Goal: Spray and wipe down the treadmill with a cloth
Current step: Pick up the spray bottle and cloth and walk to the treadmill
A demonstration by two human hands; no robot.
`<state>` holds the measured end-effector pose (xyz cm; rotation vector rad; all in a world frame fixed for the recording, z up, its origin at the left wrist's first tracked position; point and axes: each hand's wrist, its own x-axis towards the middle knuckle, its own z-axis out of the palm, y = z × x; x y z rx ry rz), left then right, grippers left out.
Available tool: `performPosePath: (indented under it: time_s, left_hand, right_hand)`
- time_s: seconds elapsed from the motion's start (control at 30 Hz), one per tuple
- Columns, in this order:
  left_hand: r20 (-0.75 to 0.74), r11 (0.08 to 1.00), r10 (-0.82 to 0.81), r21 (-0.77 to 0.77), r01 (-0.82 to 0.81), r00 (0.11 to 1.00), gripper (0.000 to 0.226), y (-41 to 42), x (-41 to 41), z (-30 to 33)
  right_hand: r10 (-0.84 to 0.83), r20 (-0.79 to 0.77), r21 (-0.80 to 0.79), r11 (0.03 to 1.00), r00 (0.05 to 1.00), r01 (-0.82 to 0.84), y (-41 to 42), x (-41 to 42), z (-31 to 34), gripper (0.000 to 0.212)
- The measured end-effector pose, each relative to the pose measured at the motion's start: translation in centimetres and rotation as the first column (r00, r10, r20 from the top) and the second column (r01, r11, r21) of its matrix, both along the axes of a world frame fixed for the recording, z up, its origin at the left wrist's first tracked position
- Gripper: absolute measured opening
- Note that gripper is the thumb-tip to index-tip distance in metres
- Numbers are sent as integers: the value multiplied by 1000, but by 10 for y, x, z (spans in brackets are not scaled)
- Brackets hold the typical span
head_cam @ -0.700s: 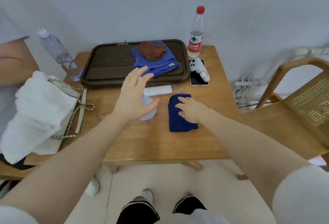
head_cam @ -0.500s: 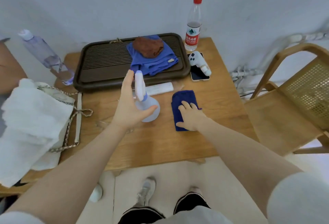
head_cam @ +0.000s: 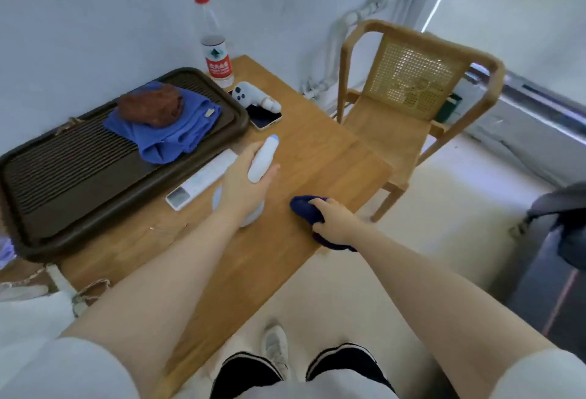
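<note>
- Left hand (head_cam: 244, 183): fingers wrapped round the pale blue-and-white plastic spray bottle (head_cam: 253, 176), its long axis tilted up and away toward the wall; the bottle's base sits at or just above the wooden desk (head_cam: 333, 157).
- Right hand (head_cam: 336, 224): fingers curled over the bunched dark navy cloth (head_cam: 306, 208), gripping it at the desk's near-right edge.
- The dark surface at the far right (head_cam: 545, 287) is probably the treadmill, lying right of both hands; the right hand is nearer.
- Judged step: carrying both items rightward; spraying not yet begun.

Wooden table (head_cam: 320, 157), dark tray (head_cam: 79, 183), water bottle (head_cam: 213, 46), phone (head_cam: 264, 118), white remote (head_cam: 201, 179)
</note>
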<state>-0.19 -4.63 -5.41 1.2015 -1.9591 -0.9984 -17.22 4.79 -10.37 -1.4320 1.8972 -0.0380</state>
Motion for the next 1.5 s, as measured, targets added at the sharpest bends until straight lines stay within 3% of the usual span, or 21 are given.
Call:
performPosePath:
  time_s: [0.1,0.2,0.3,0.5,0.6,0.67,0.73,0.77,0.83,0.93,1.0,1.13,1.3,1.4,1.5]
  left_hand:
    - [-98,985,-166,37,170,981,29,19,-34,15]
    - [-147,887,-433,106,449,890,40,56,-78,26]
    - [-244,723,-613,209,658,752,39,106,-128,34]
    - [-202,377,-861,363,852,467,30,214,-194,25]
    - [-183,145,-955,400,905,234,25,268,-215,22]
    - [-213,2,-973,382,924,90,7,303,-228,29]
    - [-211,-186,-971,360,914,-115,5,339,-232,39]
    - [-211,-273,-955,351,895,-209,21,353,-233,42]
    - [-196,-372,-927,350,860,-321,43,372,-235,44]
    - [-136,-516,-852,377,769,-505,56,418,-228,42]
    - [-123,-570,-807,415,709,-577,63,451,-214,39]
    - [-91,-666,-698,449,596,-711,39,510,-175,31]
    - [-105,-671,-691,461,581,-715,30,568,-122,19]
    - [-50,-666,-685,447,597,-727,10,602,-92,10]
    - [30,-618,-710,453,643,-704,16,635,-61,1]
  right_hand:
    - [-352,223,-110,917,909,383,45,-28,27,21]
    - [-635,449,-37,690,629,723,102,-53,47,34]
    - [-765,518,-19,437,383,899,171,-74,54,40]
    - [-841,540,20,-18,-25,1000,320,-69,64,31]
    - [-798,549,70,-254,-250,965,381,-48,66,29]
    - [-744,565,72,-386,-357,920,411,-33,72,30]
    - [-693,565,50,-513,-448,857,437,-11,77,29]
    - [-665,563,49,-567,-491,822,445,0,79,37]
    - [-668,527,23,-607,-525,794,458,18,78,48]
    - [-636,448,-37,-715,-628,698,485,63,81,32]
    - [-577,402,-57,-791,-711,610,503,99,81,20]
    - [-481,368,-31,-862,-796,506,537,174,68,22]
    - [-416,340,-39,-902,-844,429,589,243,47,17]
    - [-401,368,-11,-904,-839,427,626,274,36,18]
    - [-430,403,59,-869,-808,492,672,295,32,16]
